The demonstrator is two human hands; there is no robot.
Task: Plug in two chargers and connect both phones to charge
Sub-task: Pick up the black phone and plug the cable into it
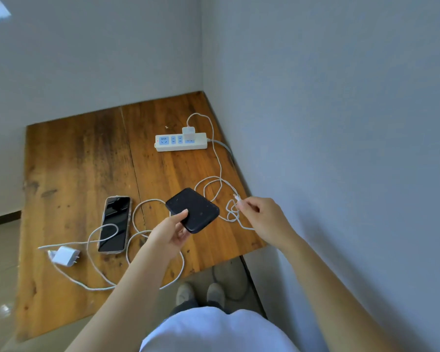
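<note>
My left hand (170, 233) holds a black phone (192, 210) lifted over the wooden table (74, 161), back side up. My right hand (261, 214) pinches the plug end of a white cable (217, 158), a short way right of the phone. That cable runs back to a white charger (188, 133) plugged into the white power strip (179, 142). A second phone (114, 224) lies screen up on the table to the left. A second white charger (66, 255) lies unplugged near the table's left front, its cable (137, 250) looping under my left arm.
The table stands in a corner between two grey walls; the right wall is close to my right arm. The strip's grey lead (224, 147) drops off the table's right edge. My feet (201, 293) stand on the floor at the table's front edge.
</note>
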